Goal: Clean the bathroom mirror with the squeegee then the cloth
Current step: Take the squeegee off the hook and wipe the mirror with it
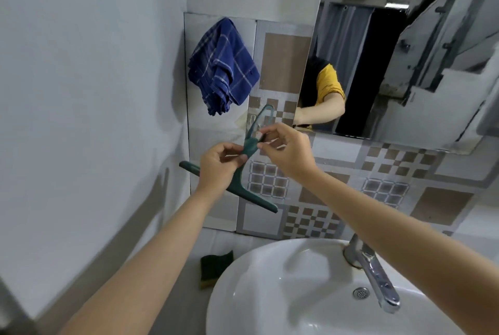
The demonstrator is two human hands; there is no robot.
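No readable text, label, brand, number or sign on any surface here.

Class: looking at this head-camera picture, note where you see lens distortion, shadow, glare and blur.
Head view: wide-angle bending curves the wall edges and tilts the mirror; the cloth casts a soft shadow on the wall to its left; small ceiling-light glare shows in the mirror; the left hand, right hand and squeegee look slightly soft.

Both hands (220, 163) pinch green squeegee (243, 170) handle near mirror (399, 46).
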